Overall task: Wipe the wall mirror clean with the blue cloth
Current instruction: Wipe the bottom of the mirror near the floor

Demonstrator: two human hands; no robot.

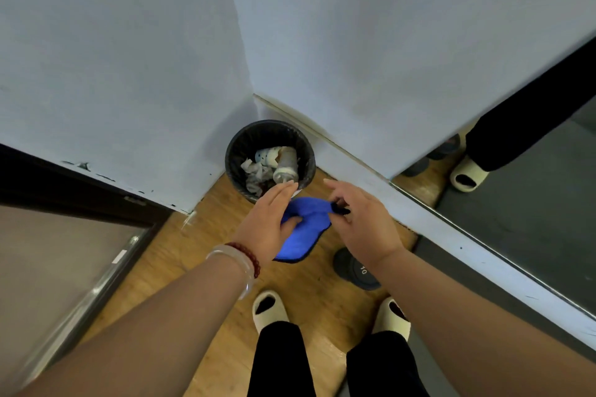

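Blue cloth (306, 232) is in hand, but has any wiping happened? (asker)

Nope, I'd call this the very start. (replier) The cloth hangs between both hands, out over the wood floor (200, 251), just on the near side of the bin (238, 145). The right hand (364, 226) pinches a dark corner of it between thumb and a finger, with the other fingers loosely spread. The left hand (264, 219) has its fingers out straight and the thumb tucked into the fabric. My guess is it's being sorted into a proper grip. The mirror (532, 219) is off to the right, and cloth and glass are well apart, so the whole wipe is left to do.

What's the room like? (asker)

Tight corner. (replier) Two pale walls (129, 42) meet at the far middle, and the black bin, full of paper scraps and a cup, sits right in that corner. Dark door (64, 251) on the left. A dumbbell (351, 271) lies on the floor to the right, just beside the white strip under the mirror. The glass reflects a black trouser leg and a pale slipper. Can't tell if it's smudged.
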